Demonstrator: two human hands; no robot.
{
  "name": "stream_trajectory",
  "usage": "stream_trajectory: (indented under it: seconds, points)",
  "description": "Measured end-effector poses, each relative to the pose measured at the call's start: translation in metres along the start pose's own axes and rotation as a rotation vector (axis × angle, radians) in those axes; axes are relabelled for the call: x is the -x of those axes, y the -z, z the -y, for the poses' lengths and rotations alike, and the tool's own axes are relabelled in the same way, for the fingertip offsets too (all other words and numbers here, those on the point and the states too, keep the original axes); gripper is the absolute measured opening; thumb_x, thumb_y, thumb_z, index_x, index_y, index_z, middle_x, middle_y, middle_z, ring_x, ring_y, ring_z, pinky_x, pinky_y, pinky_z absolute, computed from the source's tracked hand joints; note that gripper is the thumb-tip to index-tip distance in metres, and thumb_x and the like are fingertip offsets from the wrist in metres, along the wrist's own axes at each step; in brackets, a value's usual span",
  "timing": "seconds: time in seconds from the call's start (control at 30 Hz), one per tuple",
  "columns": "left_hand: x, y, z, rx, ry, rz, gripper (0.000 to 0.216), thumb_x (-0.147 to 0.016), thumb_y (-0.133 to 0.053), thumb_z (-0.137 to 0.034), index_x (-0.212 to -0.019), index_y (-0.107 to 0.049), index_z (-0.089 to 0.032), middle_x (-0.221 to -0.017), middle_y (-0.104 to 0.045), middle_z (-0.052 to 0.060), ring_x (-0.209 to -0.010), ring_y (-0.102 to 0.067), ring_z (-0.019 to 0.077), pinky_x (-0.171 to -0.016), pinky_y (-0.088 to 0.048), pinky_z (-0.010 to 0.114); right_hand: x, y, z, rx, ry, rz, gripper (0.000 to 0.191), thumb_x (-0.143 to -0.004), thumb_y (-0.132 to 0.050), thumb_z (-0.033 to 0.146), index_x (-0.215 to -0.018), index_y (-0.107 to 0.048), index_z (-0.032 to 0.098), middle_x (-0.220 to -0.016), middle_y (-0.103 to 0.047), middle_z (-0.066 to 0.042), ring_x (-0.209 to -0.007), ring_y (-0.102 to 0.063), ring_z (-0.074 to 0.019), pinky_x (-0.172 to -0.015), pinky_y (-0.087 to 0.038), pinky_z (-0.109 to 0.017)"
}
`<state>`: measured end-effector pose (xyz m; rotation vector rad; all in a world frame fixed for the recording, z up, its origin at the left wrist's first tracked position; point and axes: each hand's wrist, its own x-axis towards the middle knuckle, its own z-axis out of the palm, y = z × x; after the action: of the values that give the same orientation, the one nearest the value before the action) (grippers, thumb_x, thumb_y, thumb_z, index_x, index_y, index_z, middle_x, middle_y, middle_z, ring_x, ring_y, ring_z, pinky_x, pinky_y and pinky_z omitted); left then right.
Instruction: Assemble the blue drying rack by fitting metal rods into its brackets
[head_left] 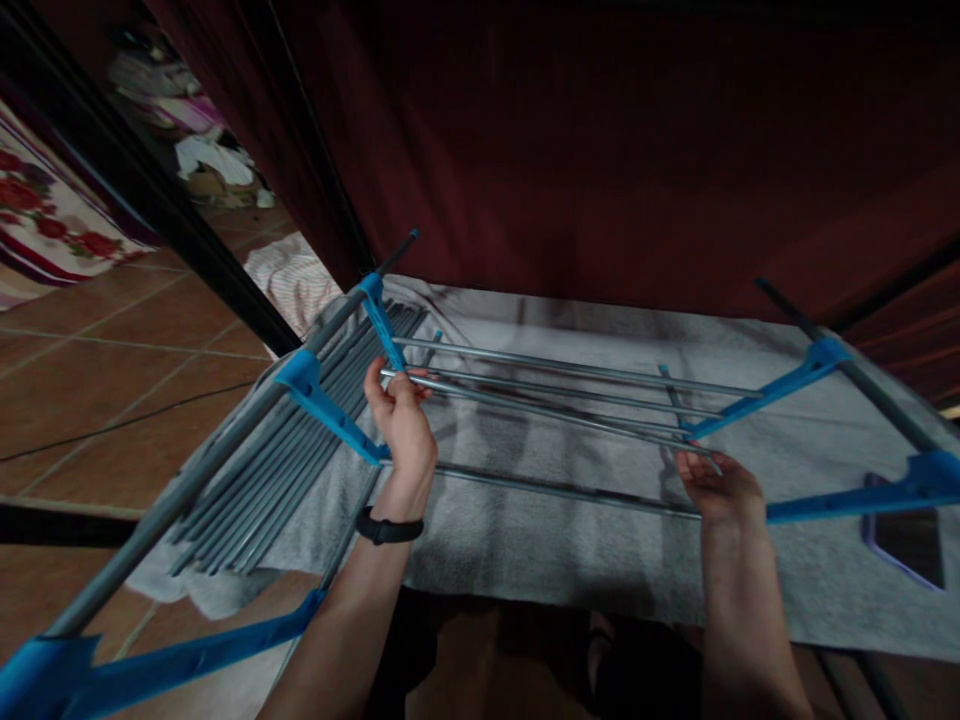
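A thin grey metal rod [540, 408] runs between my two hands, slanting down to the right. My left hand [401, 415], with a black band on the wrist, is closed on the rod's left end, beside a blue plastic bracket [386, 325]. My right hand [724, 485] pinches its right end, just below the right blue bracket [761, 395]. Behind the held rod, other rods [570, 367] span the two brackets of a grey tube frame [889, 405]. One more crossbar [547, 485] lies nearer to me.
Several loose grey rods [289, 450] lie in a bundle at the left on the grey cloth [525, 540]. A phone [905, 535] rests at the right. Another blue bracket [202, 650] juts out at lower left. Dark red curtains [600, 160] hang behind; tiled floor [112, 400] shows at left.
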<state>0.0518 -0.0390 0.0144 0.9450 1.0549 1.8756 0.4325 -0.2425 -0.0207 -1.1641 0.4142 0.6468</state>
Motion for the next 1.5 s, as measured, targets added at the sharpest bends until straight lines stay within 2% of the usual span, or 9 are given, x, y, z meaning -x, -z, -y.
stream_trajectory:
  seconds: [0.1, 0.33, 0.63, 0.8, 1.0, 1.13, 1.3, 1.5]
  points:
    - [-0.001, -0.002, -0.007, 0.066, 0.016, 0.010, 0.049, -0.093, -0.064, -0.043, -0.135, -0.046, -0.024, -0.090, -0.072, 0.001, -0.073, -0.071, 0.0139, -0.065, -0.053, 0.024, 0.005, -0.004, 0.000, 0.029, -0.019, -0.001, 0.021, -0.075, -0.043, 0.003, -0.077, -0.053, 0.021, -0.080, -0.063, 0.000, -0.072, -0.068, -0.0111, -0.073, -0.065, -0.029]
    - [0.005, -0.010, -0.021, 0.111, 0.026, 0.104, 0.047, -0.092, -0.067, -0.053, -0.127, -0.055, -0.023, -0.095, -0.073, 0.003, -0.073, -0.072, 0.0133, -0.066, -0.054, 0.024, 0.013, -0.010, 0.000, 0.057, -0.074, 0.023, 0.019, -0.085, -0.041, 0.006, -0.078, -0.051, 0.021, -0.085, -0.062, -0.002, -0.076, -0.068, -0.0114, -0.067, -0.065, -0.026]
    - [0.038, -0.033, -0.049, 0.120, 0.011, 0.344, 0.048, -0.097, -0.064, -0.050, -0.137, -0.054, -0.026, -0.102, -0.075, 0.007, -0.098, -0.075, 0.0226, -0.078, -0.060, 0.033, 0.027, -0.025, -0.027, 0.144, -0.127, 0.084, 0.019, -0.085, -0.044, 0.006, -0.078, -0.051, 0.023, -0.084, -0.063, -0.002, -0.075, -0.069, -0.0124, -0.065, -0.065, -0.025]
    - [0.053, -0.041, -0.059, 0.111, -0.020, 0.447, 0.052, -0.098, -0.063, -0.051, -0.142, -0.051, -0.027, -0.108, -0.075, 0.008, -0.103, -0.074, 0.0231, -0.084, -0.061, 0.035, 0.036, -0.032, -0.049, 0.211, -0.160, 0.212, 0.016, -0.079, -0.050, 0.007, -0.077, -0.054, 0.022, -0.081, -0.067, -0.004, -0.075, -0.070, -0.0130, -0.068, -0.065, -0.026]
    - [0.064, -0.044, -0.059, 0.048, -0.046, 0.537, 0.053, -0.100, -0.060, -0.051, -0.147, -0.048, -0.028, -0.109, -0.074, 0.008, -0.105, -0.073, 0.0226, -0.085, -0.060, 0.034, 0.050, -0.037, -0.073, 0.320, -0.104, 0.358, 0.014, -0.073, -0.059, 0.009, -0.078, -0.058, 0.023, -0.079, -0.072, -0.003, -0.071, -0.070, -0.0135, -0.064, -0.062, -0.024]
    - [0.070, -0.047, -0.059, 0.016, -0.051, 0.563, 0.049, -0.101, -0.060, -0.048, -0.144, -0.052, -0.028, -0.106, -0.073, 0.007, -0.102, -0.072, 0.0222, -0.087, -0.060, 0.036, 0.059, -0.042, -0.086, 0.380, -0.076, 0.425, 0.020, -0.072, -0.066, 0.011, -0.087, -0.062, 0.024, -0.079, -0.075, -0.001, -0.072, -0.071, -0.0150, -0.064, -0.061, -0.025]
    - [0.079, -0.050, -0.061, -0.016, -0.041, 0.611, 0.045, -0.101, -0.058, -0.047, -0.141, -0.057, -0.027, -0.100, -0.072, 0.007, -0.101, -0.071, 0.0242, -0.092, -0.058, 0.041, 0.070, -0.046, -0.101, 0.466, -0.096, 0.609, 0.020, -0.071, -0.073, 0.017, -0.089, -0.066, 0.023, -0.086, -0.077, -0.004, -0.073, -0.070, -0.0159, -0.064, -0.058, -0.026]
    - [0.088, -0.050, -0.052, -0.126, -0.066, 0.729, 0.045, -0.102, -0.053, -0.048, -0.139, -0.059, -0.023, -0.103, -0.074, 0.008, -0.100, -0.070, 0.0234, -0.095, -0.056, 0.041, 0.085, -0.052, -0.114, 0.496, -0.130, 0.738, 0.025, -0.070, -0.077, 0.026, -0.093, -0.069, 0.022, -0.089, -0.078, -0.004, -0.077, -0.069, -0.0165, -0.074, -0.056, -0.030]
